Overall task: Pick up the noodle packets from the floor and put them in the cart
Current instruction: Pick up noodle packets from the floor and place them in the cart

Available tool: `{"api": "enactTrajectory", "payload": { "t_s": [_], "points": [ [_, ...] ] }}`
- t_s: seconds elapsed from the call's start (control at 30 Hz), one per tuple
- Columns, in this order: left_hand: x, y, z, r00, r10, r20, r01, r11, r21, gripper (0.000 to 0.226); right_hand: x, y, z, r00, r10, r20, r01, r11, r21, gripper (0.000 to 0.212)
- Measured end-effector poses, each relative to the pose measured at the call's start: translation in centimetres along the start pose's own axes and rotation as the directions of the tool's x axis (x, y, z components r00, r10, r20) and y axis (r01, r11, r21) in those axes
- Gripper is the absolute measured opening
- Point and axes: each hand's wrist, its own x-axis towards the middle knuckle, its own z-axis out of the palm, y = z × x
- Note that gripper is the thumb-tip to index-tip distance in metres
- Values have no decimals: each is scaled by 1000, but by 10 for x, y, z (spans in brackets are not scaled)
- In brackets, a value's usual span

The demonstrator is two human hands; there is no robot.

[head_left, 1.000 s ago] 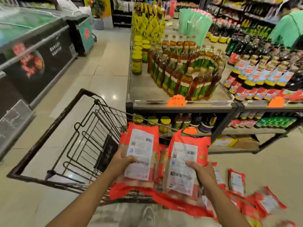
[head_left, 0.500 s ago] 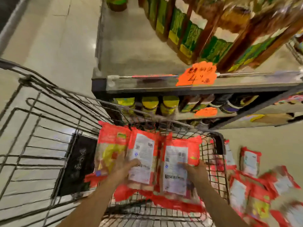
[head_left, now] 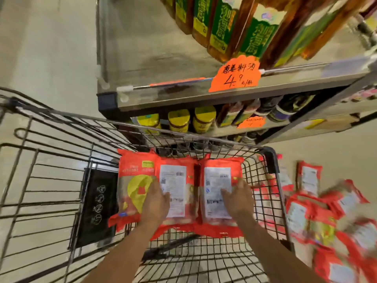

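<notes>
Three red noodle packets lie side by side inside the black wire cart (head_left: 271,158), near its far end. My left hand (head_left: 156,201) rests on the middle packet (head_left: 175,180), which shows its white label, and overlaps the left packet (head_left: 134,180), which shows a yellow front. My right hand (head_left: 237,199) lies flat on the right packet (head_left: 218,178), fingers spread. Whether either hand still grips its packet is unclear. Several more red packets (head_left: 310,217) are strewn on the floor to the right of the cart.
A metal shelf unit (head_left: 183,92) stands just beyond the cart, carrying tall green-labelled bottles (head_left: 222,25), an orange price tag (head_left: 236,74) and yellow-lidded jars (head_left: 204,119) below. A black panel (head_left: 98,205) sits in the cart's left half. Pale floor tiles (head_left: 47,48) extend to the left.
Both hands have gone down into the cart with the two packets, which now lie beside a third. The view has tilted down and closer to the shelf.
</notes>
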Motion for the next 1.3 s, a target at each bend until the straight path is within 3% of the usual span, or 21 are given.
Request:
{"api": "enactTrajectory", "payload": {
  "t_s": [0.1, 0.23, 0.33, 0.43, 0.53, 0.73, 0.87, 0.97, 1.07, 1.3],
  "points": [
    [-35, 31, -30, 988, 141, 65, -154, 951, 270, 71, -47, -21, -23, 978, -207, 15, 206, 958, -198, 70],
    [-97, 68, -79, 914, 401, 62, -375, 774, 510, 74, -122, -39, -49, 929, -367, -36, 340, 891, -302, 75],
    [-161, 84, -111, 815, 575, 73, -496, 627, 601, 76, -191, -44, -68, 902, -411, -131, 346, 871, -350, 78],
    [-228, 90, -133, 658, 751, 47, -573, 460, 678, 77, -264, -39, -85, 891, -387, -237, 312, 902, -298, 83],
    [-296, 95, -145, 538, 841, 60, -615, 343, 710, 79, -333, -22, -104, 863, -357, -357, 254, 918, -304, 86],
    [-398, 127, -128, 287, 944, 166, -697, 87, 712, 78, -420, 59, -139, 816, -198, -543, 104, 974, -199, 83],
    [-456, 148, -73, 193, 941, 277, -742, -44, 669, 78, -460, 145, -158, 794, -38, -607, -20, 996, -89, 81],
    [-499, 161, -16, 120, 914, 387, -781, -154, 605, 78, -486, 220, -165, 761, 76, -645, -112, 994, -15, 77],
    [-546, 180, 52, 1, 877, 480, -798, -288, 529, 75, -514, 297, -174, 717, 215, -663, -216, 973, 81, 74],
    [-688, 215, 239, -210, 775, 597, -809, -480, 339, 76, -592, 510, -203, 614, 469, -635, -425, 874, 235, 81]
  ]
}}
